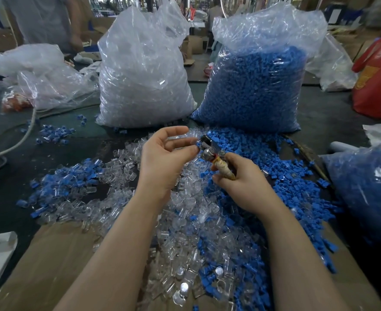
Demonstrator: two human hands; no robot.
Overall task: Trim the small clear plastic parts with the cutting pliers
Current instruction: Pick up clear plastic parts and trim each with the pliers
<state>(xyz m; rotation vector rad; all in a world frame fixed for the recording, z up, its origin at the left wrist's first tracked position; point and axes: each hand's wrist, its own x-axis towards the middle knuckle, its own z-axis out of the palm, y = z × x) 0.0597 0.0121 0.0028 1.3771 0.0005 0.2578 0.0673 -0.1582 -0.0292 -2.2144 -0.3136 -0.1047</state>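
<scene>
My right hand (241,182) grips the tape-wrapped handles of the cutting pliers (209,151), whose metal jaws point up and left. My left hand (165,158) is raised beside the jaws, palm toward me. Its thumb and fingertips pinch a small clear plastic part with a blue piece (198,144) right at the plier jaws. The part is tiny and partly hidden by the fingers. A loose heap of clear plastic parts (185,221) lies under both hands on the table.
A heap of blue parts (281,176) spreads to the right. Two tall plastic bags stand behind: clear parts (140,81) on the left, blue parts (259,86) on the right. Another bag of blue parts (369,194) sits at the right edge. Cardboard (57,254) lies in front; a cable (17,140) runs at left.
</scene>
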